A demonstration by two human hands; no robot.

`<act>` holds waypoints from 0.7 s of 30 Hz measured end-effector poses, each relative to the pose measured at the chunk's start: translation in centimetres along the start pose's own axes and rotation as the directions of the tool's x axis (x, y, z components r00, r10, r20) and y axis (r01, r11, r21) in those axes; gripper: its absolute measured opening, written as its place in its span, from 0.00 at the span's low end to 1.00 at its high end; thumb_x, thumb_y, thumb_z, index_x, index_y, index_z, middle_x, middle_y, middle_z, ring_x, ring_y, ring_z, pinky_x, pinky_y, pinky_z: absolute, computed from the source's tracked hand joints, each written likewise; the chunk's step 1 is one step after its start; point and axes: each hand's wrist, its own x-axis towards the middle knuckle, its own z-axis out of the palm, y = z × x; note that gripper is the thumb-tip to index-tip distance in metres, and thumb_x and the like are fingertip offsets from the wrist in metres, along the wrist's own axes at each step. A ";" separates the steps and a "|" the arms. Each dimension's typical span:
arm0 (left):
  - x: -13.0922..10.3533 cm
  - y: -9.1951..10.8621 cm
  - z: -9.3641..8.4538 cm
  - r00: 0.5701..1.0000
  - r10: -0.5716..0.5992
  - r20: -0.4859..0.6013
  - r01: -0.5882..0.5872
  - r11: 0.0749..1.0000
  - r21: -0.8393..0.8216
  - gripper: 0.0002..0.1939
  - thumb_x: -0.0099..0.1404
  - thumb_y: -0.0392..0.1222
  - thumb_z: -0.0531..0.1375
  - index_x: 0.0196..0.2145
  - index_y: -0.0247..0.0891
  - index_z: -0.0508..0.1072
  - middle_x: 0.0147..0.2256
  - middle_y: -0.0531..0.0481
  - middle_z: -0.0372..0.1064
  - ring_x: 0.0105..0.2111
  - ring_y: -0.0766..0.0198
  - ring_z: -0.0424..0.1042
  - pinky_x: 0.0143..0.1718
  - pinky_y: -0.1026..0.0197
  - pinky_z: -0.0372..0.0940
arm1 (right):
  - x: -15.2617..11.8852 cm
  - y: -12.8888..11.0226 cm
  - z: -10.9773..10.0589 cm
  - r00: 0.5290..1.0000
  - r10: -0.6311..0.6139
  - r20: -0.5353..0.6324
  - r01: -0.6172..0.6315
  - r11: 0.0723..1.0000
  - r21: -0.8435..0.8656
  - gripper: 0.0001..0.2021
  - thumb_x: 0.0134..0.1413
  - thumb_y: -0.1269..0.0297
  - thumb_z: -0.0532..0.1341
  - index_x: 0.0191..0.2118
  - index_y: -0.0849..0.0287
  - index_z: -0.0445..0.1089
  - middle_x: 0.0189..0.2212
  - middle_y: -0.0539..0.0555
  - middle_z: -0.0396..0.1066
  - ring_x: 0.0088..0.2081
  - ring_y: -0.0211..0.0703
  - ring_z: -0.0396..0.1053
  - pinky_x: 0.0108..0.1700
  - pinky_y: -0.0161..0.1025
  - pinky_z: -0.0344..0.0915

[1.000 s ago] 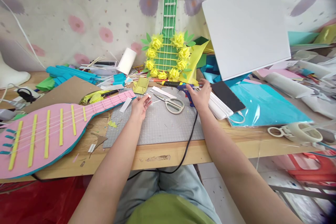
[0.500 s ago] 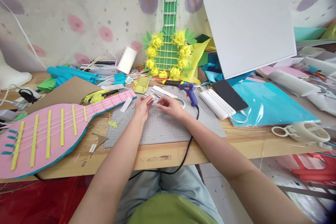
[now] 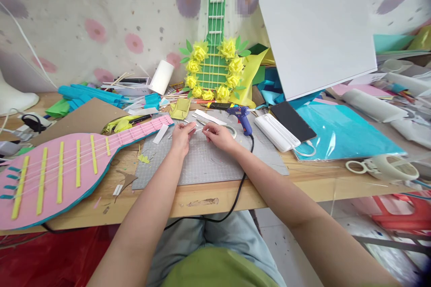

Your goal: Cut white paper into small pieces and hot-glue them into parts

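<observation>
Over the grey cutting mat (image 3: 202, 166), my left hand (image 3: 182, 138) is closed in a pinch, with a bit of white at its fingertips. Close beside it on the right, my right hand (image 3: 218, 135) has thumb and fingers pressed together. A thin white piece (image 3: 199, 129) shows between the two sets of fingertips; its full shape is too small to tell. Just beyond the hands lie a white strip (image 3: 210, 117) and scissors (image 3: 231, 131), partly hidden by my right hand. Another white strip (image 3: 160, 134) lies left of my left hand.
A blue glue gun (image 3: 241, 119) stands right of the hands, its black cable (image 3: 241, 188) crossing the table edge. A pink paper lute (image 3: 67, 170) lies left. A green flowered instrument (image 3: 215, 65) leans behind. A white power bank (image 3: 274, 132) and phone (image 3: 292, 121) lie right.
My right hand's fingertips have drawn closer together. Both hands stay nearly in place over the mat, and the whole view has shifted slightly.
</observation>
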 end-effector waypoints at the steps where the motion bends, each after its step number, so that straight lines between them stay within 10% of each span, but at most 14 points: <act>1: -0.1 0.1 0.0 1.000 -0.007 0.003 0.007 1.000 0.016 0.20 0.41 0.33 0.66 0.24 0.38 0.56 0.23 0.56 0.65 0.29 0.69 0.69 0.38 0.63 0.64 | 0.0 0.1 0.0 1.000 0.010 0.007 -0.010 1.000 0.012 0.07 0.50 0.60 0.52 0.31 0.57 0.64 0.17 0.45 0.63 0.20 0.33 0.59 0.26 0.32 0.54; 6: -0.2 0.9 0.0 0.991 -0.117 0.066 0.117 0.993 0.009 0.17 0.49 0.51 0.62 0.27 0.38 0.60 0.27 0.48 0.69 0.32 0.64 0.71 0.36 0.60 0.64 | 0.1 0.0 -0.3 0.997 0.066 0.038 -0.071 0.985 0.160 0.09 0.48 0.58 0.53 0.30 0.58 0.62 0.16 0.45 0.61 0.18 0.32 0.56 0.23 0.31 0.53; 10: 0.1 0.9 -0.1 0.984 -0.176 0.006 0.176 0.984 -0.034 0.13 0.52 0.45 0.61 0.26 0.37 0.61 0.24 0.50 0.68 0.27 0.66 0.70 0.35 0.61 0.66 | 0.2 -0.3 -0.4 0.995 0.084 0.061 -0.097 0.958 0.270 0.10 0.47 0.56 0.53 0.30 0.58 0.60 0.15 0.44 0.60 0.17 0.31 0.55 0.21 0.30 0.51; 21: -0.4 -0.3 0.6 0.983 0.184 0.011 -0.184 0.982 0.046 0.20 0.42 0.40 0.67 0.28 0.37 0.60 0.24 0.57 0.62 0.26 0.71 0.69 0.38 0.60 0.66 | 0.1 0.2 -0.2 0.999 0.025 0.032 -0.030 0.988 0.151 0.08 0.49 0.58 0.53 0.30 0.58 0.61 0.15 0.44 0.60 0.18 0.31 0.55 0.22 0.30 0.52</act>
